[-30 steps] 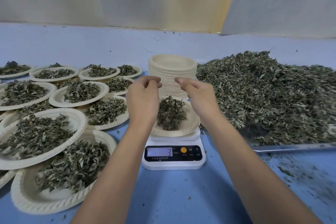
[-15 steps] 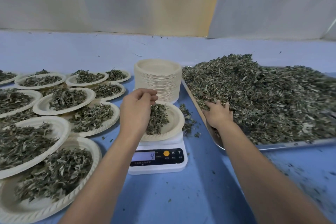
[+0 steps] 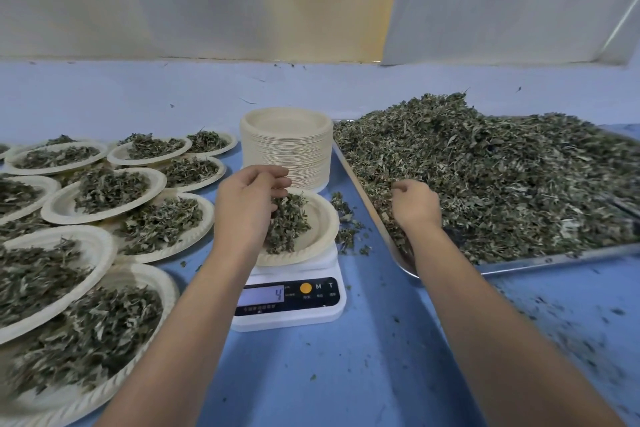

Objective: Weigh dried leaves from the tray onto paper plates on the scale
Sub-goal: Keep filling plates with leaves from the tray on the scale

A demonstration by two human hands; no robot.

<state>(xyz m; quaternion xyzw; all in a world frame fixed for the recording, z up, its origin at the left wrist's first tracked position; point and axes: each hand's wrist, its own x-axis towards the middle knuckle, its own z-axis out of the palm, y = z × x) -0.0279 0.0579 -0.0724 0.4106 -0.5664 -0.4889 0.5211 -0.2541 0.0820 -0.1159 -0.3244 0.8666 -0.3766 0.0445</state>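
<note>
Hovering over the paper plate (image 3: 320,218) on the scale (image 3: 291,302), the left hand (image 3: 247,208) had its fingertips bunched against the thumb just above the plate's small leaf pile (image 3: 287,222); whether they pinched leaves could not be told. The right hand (image 3: 415,206) lay in the tray (image 3: 540,260) to the right, fingers curled round dried leaves (image 3: 502,177) at the heap's near-left edge. Display read 4. A stack of plates (image 3: 286,149) stood just beyond the scale.

The desk (image 3: 346,374) is plain pale blue. The paper plates (image 3: 287,156) are cream, the dried leaves (image 3: 502,177) dull grey-green. The scale (image 3: 291,317) is white with a black panel (image 3: 322,299) and orange button (image 3: 305,287).
</note>
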